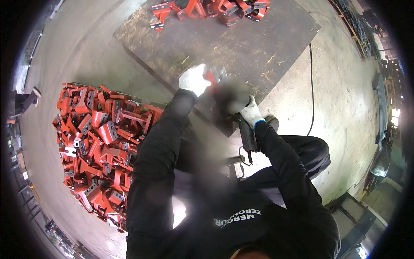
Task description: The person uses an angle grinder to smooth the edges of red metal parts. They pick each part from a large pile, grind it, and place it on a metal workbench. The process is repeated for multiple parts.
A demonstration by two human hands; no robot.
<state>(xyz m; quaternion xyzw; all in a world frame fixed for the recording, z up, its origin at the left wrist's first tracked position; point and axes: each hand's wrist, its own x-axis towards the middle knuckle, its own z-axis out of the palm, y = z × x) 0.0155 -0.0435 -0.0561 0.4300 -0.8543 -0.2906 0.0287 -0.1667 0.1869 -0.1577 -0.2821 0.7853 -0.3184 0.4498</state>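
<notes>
two gloved hands, near each other, not touching: left hand (194,80) clamped on a red metal part (210,78) at the dark board's (258,47) near side; right hand (251,113) wrapped round a black power tool (247,136), head blurred. big red heap (108,131) at left, smaller red pile (194,7) on the board's far edge.

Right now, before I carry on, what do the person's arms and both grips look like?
Black long sleeves cover both arms, the left sleeve and the right sleeve alike. The left grip wears a white glove, washed out by glare; the right grip wears a whitish glove with a blue wrist edge.
</notes>
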